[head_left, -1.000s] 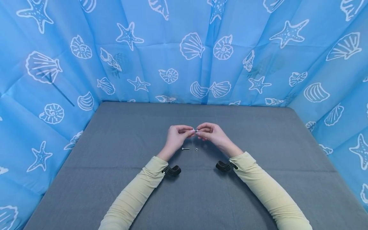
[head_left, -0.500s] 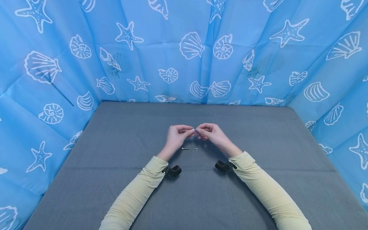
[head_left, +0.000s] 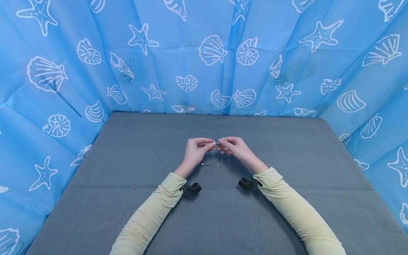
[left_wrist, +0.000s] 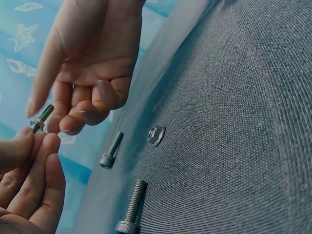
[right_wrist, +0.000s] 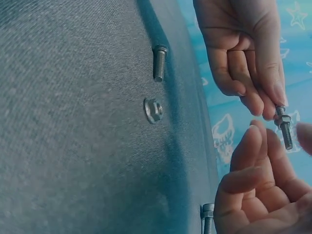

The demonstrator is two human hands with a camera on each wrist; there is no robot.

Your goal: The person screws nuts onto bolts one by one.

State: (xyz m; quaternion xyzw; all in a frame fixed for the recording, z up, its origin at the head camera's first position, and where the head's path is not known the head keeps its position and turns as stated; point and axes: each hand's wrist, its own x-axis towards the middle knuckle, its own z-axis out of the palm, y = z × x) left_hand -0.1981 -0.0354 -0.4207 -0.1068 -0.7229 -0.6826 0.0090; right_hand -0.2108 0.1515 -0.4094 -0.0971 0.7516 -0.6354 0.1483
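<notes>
My left hand (head_left: 198, 150) pinches a small metal bolt (right_wrist: 287, 136) by its head end between thumb and forefinger. A nut (right_wrist: 282, 119) sits on the bolt's shank, which points toward my right hand (head_left: 235, 148). In the right wrist view, the thumb and loosely bent fingers of my right hand stand either side of the threaded end, with a gap showing around it. Below the hands, a second bolt (head_left: 205, 164) and a flanged nut (head_left: 218, 165) lie on the cloth. Another bolt (left_wrist: 112, 150) lies farther back, seen only in the wrist views.
Grey cloth covers the table (head_left: 143, 219). A blue curtain (head_left: 185, 63) with white shells and starfish hangs around the back and sides. Black wrist mounts (head_left: 191, 189) stick out inward from both cuffs, just over the cloth.
The right hand's fingertips have shifted along the bolt and come apart from it, leaving more of it visible. My left hand stays almost in place; the loose bolt and nut have not moved.
</notes>
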